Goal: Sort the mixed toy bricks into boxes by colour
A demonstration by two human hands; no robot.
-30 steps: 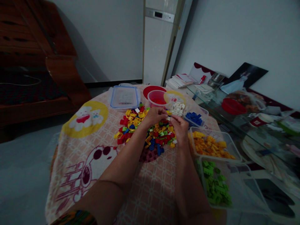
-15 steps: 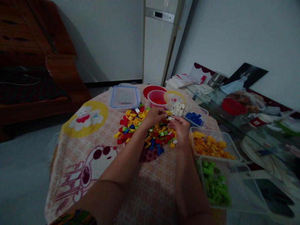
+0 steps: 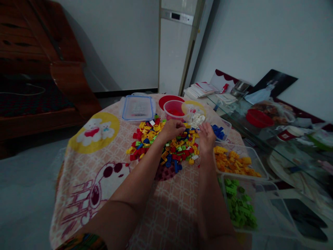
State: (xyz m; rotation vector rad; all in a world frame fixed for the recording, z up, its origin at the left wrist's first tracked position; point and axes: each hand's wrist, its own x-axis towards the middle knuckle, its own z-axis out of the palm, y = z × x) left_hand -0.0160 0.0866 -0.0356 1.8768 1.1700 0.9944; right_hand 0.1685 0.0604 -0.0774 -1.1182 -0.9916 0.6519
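My left hand (image 3: 173, 130) hovers over a mixed pile of toy building bricks (image 3: 148, 132) in red, yellow, blue, green and white. Its fingers are curled in toward the thumb, and whatever they hold, if anything, is hidden. Farther right, my right hand (image 3: 207, 136) is raised with its fingers apart and nothing visible in them. It is between a heap of white bricks (image 3: 197, 120) and a clear container of blue bricks (image 3: 218, 132), partly covering both from view.
Clear boxes hold yellow bricks (image 3: 231, 163) and green bricks (image 3: 240, 208) along the right. A pink-rimmed tub (image 3: 176, 110) with red pieces and a blue-edged lid (image 3: 138, 107) are at the back. A cluttered glass table (image 3: 234, 119) stands beyond the cloth's right edge.
A white brick that was at my right fingertips no longer shows there. My right hand has moved right and its fingers have spread. My left hand has barely moved.
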